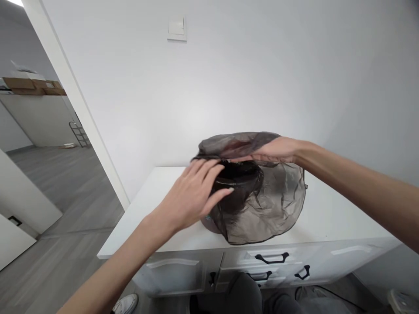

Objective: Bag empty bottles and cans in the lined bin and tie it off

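A dark, see-through mesh bag (271,205) stands on a white cabinet top (330,218), with a black object (238,176) visible inside it. My right hand (278,149) reaches in from the right and pinches the bag's raised top flap. My left hand (193,196) is at the bag's left side, fingers stretched out and slightly spread, touching the mesh at the opening and holding nothing.
The cabinet has drawers with black handles (271,258) along its front. A white wall with a light switch (177,28) rises behind it. To the left, a doorway opens onto a grey floor (59,183), a small ladder (78,133) and cardboard boxes (32,85).
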{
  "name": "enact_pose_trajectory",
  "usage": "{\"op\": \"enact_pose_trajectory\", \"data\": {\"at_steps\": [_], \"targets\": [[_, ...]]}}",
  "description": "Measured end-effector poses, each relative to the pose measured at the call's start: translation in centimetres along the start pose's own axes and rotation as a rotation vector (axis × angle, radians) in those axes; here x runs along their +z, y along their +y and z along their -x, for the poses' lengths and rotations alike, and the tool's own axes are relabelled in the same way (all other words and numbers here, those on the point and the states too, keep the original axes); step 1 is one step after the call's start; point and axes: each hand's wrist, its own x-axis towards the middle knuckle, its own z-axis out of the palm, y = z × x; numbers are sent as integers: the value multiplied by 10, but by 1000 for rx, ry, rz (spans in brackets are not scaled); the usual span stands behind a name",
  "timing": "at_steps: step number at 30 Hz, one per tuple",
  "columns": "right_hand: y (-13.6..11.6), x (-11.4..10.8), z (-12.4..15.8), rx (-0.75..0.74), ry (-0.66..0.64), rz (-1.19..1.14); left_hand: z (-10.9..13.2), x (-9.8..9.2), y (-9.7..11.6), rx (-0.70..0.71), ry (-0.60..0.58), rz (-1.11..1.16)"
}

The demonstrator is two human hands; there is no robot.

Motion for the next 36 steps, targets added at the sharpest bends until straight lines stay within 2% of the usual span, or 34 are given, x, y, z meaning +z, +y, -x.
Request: {"op": "enact_pose_trajectory", "data": {"at_steps": [1, 4, 6, 10, 12, 16, 21, 26, 30, 33, 36], "targets": [[7, -2, 5, 34, 13, -46, -3, 4, -7, -62, 24, -16], [35, -6, 11, 132, 183, -114, -12, 12, -28, -244, 80, -13], [54, -6, 9, 175, 258, -160, -16, 13, -39, -359, 63, 56], [82, 6, 0, 290, 181, -356, -17, 15, -60, -548, -73, 266], [87, 19, -2, 361, 129, -442, -12, 22, -69, -620, -93, 365], [88, 54, 11, 394, 90, -583, 8, 45, -79, -597, -75, 599], [100, 84, 59, 417, 73, -700, 35, 75, -74, -569, -131, 696], [116, 101, 105, 422, 2, -514, 66, 106, -80, -575, -214, 642], [109, 107, 126, 357, -38, -185, 102, 128, -95, -600, -332, 483], [91, 90, 134, 385, -6, 81, 127, 136, -109, -600, -357, 334], [61, 66, 133, 316, 197, 222, 140, 139, -118, -618, -377, 256]]}}
